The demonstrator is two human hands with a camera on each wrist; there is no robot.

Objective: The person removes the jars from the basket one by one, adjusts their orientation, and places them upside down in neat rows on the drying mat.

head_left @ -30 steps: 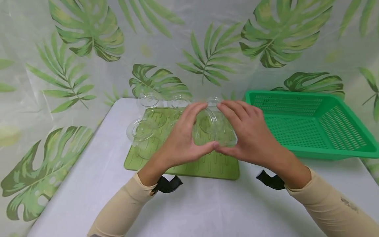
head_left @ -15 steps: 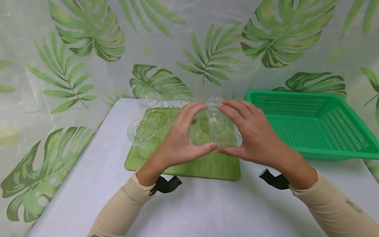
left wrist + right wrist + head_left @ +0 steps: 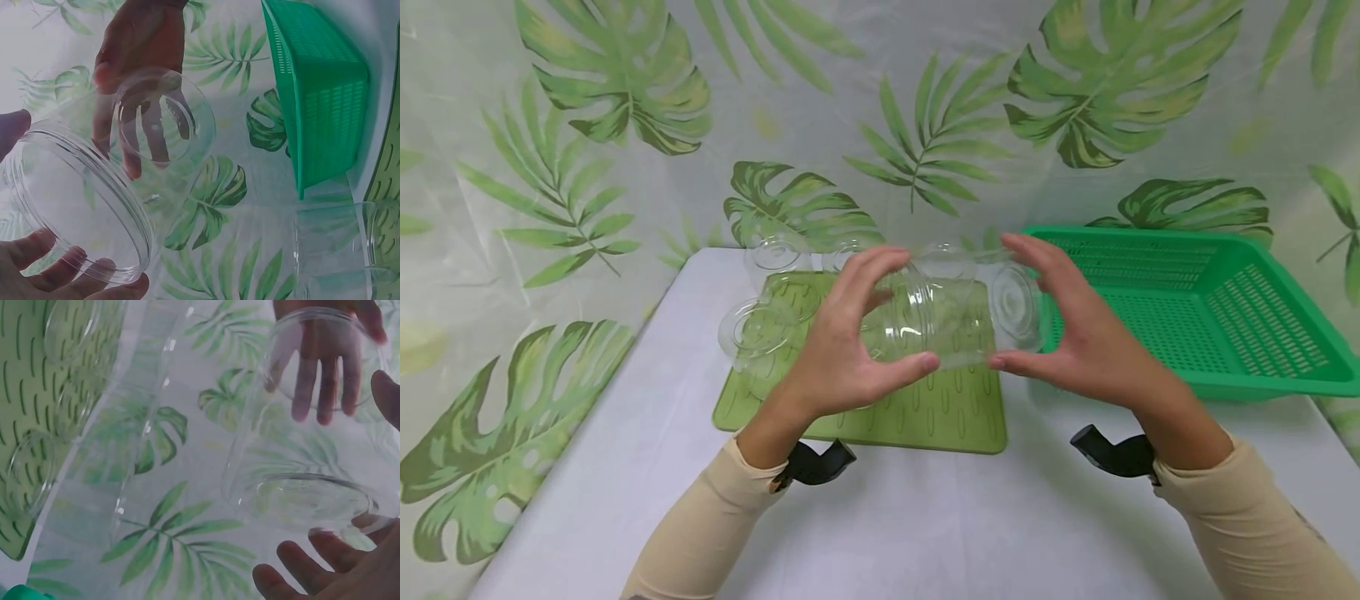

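Above the green ridged mat (image 3: 958, 408), a clear cup (image 3: 958, 317) lies on its side in the air between both hands. My left hand (image 3: 842, 342) grips its ringed rim end, thumb below and fingers above. At the base end, my right hand (image 3: 1090, 333) holds the cup between thumb and fingers. The left wrist view shows the wide rim (image 3: 94, 187) close by and the round base (image 3: 165, 119) towards the right hand. Whether a second cup is nested inside, I cannot tell. More clear cups (image 3: 756, 329) stand on the mat, partly hidden by the left hand.
A green perforated basket (image 3: 1195, 383) stands at the right of the white-covered table (image 3: 955, 517). Behind the table hangs a leaf-patterned cloth (image 3: 820, 100). Another clear cup (image 3: 777, 252) is at the mat's back left corner.
My right hand has moved right, away from the left hand, and the cup's base now shows beside it. The left hand has shifted slightly left, and the thumbs are farther apart.
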